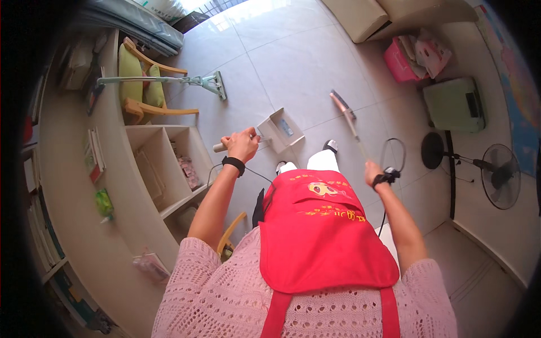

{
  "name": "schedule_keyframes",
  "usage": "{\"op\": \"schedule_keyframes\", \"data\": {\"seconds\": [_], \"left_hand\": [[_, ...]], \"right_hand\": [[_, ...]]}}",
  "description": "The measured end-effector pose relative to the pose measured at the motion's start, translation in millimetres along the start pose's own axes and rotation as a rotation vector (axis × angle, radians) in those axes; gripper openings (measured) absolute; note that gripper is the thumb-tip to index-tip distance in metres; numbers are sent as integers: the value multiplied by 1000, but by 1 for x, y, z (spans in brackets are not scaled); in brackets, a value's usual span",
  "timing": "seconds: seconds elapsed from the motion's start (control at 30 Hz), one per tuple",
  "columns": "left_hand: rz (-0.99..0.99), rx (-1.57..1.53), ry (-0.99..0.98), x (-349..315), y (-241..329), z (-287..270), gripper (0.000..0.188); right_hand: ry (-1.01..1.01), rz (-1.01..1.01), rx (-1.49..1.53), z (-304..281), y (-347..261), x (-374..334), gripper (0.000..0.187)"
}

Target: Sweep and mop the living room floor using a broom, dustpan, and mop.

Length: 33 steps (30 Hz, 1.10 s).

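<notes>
My left hand point(241, 146) is closed around the pale handle of a long-handled dustpan point(272, 127). The pan's open side faces forward right, and a bluish patch shows inside it; I cannot make out what it is. On the other side, my right hand point(372, 171) grips the thin handle of a broom point(343, 107). Its narrow head points away from me over the tiled floor, to the right of the dustpan and apart from it. Both wrists wear black straps, and a red apron point(327, 242) hangs over my front.
A pale green mop point(212, 84) leans across a wooden chair point(131, 73) at the left. Open shelving point(169, 149) lines that side. To the right stand a pink basket point(401, 63) of papers, a greenish case point(453, 104) and a fan point(500, 176). A beige sofa-like piece point(358, 19) stands far right.
</notes>
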<state>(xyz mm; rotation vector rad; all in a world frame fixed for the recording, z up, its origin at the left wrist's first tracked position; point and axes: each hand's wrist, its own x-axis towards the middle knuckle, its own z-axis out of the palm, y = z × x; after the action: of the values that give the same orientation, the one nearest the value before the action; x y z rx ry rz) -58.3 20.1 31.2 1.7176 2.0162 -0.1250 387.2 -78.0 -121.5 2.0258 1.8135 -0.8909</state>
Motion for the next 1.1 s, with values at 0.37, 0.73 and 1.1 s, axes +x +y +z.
{"op": "schedule_keyframes", "data": {"seconds": [0.37,0.73,1.1], "left_hand": [[-22,23,12,-11,-28,12,19],[-64,14,-30,-27,-43,3,20],[-106,-35,8,-28,-59,8,21]], "right_hand": [[-221,-122,376,-78,-89,-123,26],[19,23,26,-41,-89,-24,22],[-204,-229,259,-70,-108,-85,23]]}}
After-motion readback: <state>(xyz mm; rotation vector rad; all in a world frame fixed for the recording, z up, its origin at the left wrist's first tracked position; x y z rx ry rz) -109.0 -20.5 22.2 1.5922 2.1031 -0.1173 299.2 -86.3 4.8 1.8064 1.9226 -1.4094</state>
